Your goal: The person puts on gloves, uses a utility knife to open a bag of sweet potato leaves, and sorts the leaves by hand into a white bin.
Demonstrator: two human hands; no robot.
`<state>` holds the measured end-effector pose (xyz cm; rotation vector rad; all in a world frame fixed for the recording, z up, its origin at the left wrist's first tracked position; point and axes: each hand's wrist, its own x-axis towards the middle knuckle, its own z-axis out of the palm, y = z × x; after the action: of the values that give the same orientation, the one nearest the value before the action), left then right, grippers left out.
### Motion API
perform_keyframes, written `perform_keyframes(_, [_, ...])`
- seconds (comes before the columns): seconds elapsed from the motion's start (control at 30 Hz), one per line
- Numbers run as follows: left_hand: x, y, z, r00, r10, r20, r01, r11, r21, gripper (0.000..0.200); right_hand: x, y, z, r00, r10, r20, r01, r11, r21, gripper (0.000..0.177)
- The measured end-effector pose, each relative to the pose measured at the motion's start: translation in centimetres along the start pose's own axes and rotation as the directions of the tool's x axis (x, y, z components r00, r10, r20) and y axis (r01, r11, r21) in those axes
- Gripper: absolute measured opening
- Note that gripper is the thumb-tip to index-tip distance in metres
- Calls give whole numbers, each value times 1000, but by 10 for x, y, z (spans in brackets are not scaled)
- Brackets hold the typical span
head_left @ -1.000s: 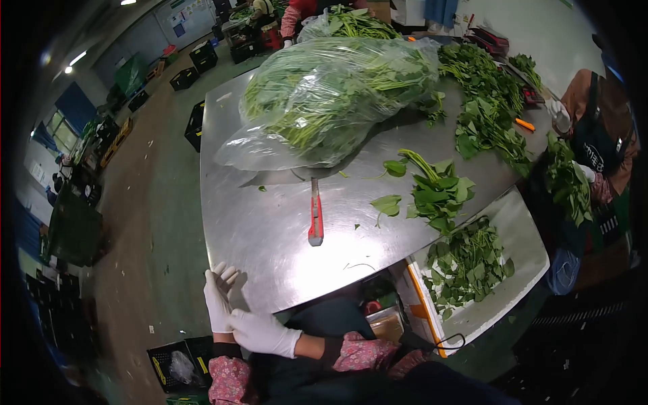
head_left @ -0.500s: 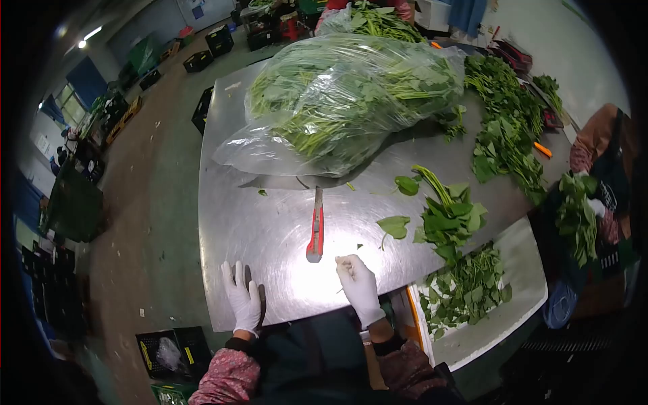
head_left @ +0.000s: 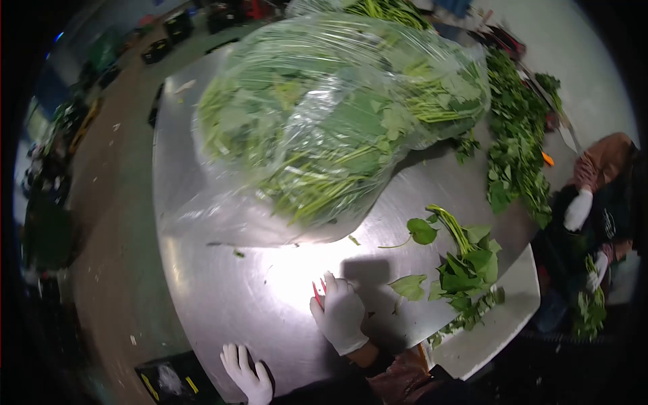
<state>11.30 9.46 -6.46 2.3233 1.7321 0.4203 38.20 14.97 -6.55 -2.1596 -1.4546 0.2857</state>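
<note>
My right hand [head_left: 341,317], in a white glove, is closed around a red utility knife [head_left: 316,294] on the metal table. Only slivers of its red handle show between thumb and fingers. My left hand [head_left: 246,375], also gloved in white, rests open on the table's near edge with its fingers stretched. Beyond both hands lies a large clear plastic bag [head_left: 317,115] full of leafy green stalks. To the right of my right hand is a bunch of leafy greens [head_left: 467,266], with loose leaves [head_left: 409,287] beside it.
A long heap of greens [head_left: 514,135] lines the table's right side, near an orange-handled tool [head_left: 547,159]. Below the right edge stands a white bin [head_left: 509,331] with greens. A co-worker's gloved hand [head_left: 597,273] holds greens at right. A black crate [head_left: 177,378] sits lower left.
My right hand has moved forward and left onto the utility knife and closed around it. The view has shifted closer to the bag. The co-worker's greens are now lower.
</note>
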Motion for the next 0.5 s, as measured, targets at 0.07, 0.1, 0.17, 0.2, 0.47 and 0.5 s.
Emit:
perform_keyframes(0.07, [5,-1,-3,997,-22,75,18,999,49,54,1,1,-5,997,70,29,-71,997,17,58])
perform_keyframes(0.1, [11,0,-3,998,-14,67,11,998,54,54,6,-1,-16,989,104,101,-111,992,62,58])
perform_keyframes(0.17, [16,6,-8,999,-13,51,10,997,74,53,8,2,-28,980,114,166,-143,973,179,50])
perform_keyframes(0.2, [20,9,-9,999,2,32,-4,997,76,52,6,7,-29,974,133,184,-174,957,233,47])
perform_keyframes(0.47, [21,7,-11,999,26,-32,-26,999,22,57,-15,26,-65,840,431,331,-540,594,597,30])
perform_keyframes(0.5, [20,5,-11,999,33,-22,-33,999,19,57,-11,24,-79,764,476,435,-637,453,624,28])
